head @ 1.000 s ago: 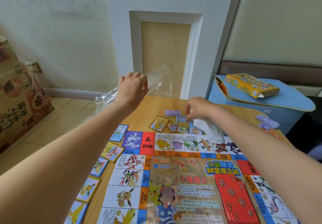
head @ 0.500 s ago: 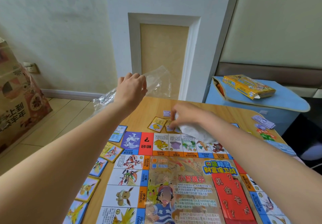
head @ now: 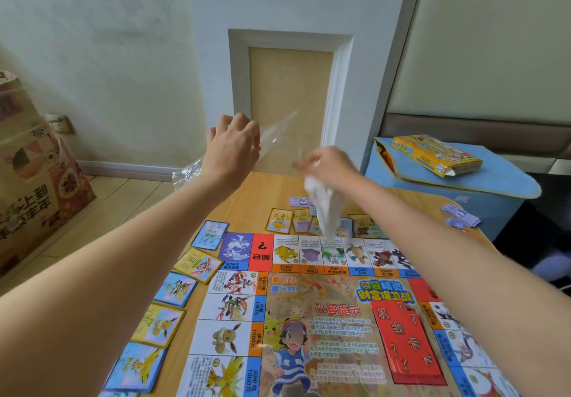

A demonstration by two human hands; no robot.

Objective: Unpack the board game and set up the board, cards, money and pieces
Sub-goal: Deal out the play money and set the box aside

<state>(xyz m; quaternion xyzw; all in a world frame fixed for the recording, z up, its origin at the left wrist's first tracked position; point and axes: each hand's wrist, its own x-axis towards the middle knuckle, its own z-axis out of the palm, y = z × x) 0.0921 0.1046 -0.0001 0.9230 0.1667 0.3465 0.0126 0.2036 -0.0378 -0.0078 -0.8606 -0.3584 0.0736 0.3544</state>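
Since a second ago my right hand [head: 327, 164] has lifted off the cards [head: 296, 220], pinching a crumpled white wrapper [head: 324, 208] that dangles over them. My left hand [head: 231, 146] grips clear, crinkly plastic film [head: 278, 137] above the far edge of the wooden table [head: 241, 201]. Flat and glossy, the board [head: 309, 319] lies unfolded, cards along its left; the yellow box [head: 435, 155] sits on a blue cover [head: 482, 180].

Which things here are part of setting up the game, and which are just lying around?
Part of the job: game board; cards along its left edge; paper money; game box; clear plastic wrap in the left hand; white crumpled bag in the right hand.

Lying about: cardboard box; blue storage box.
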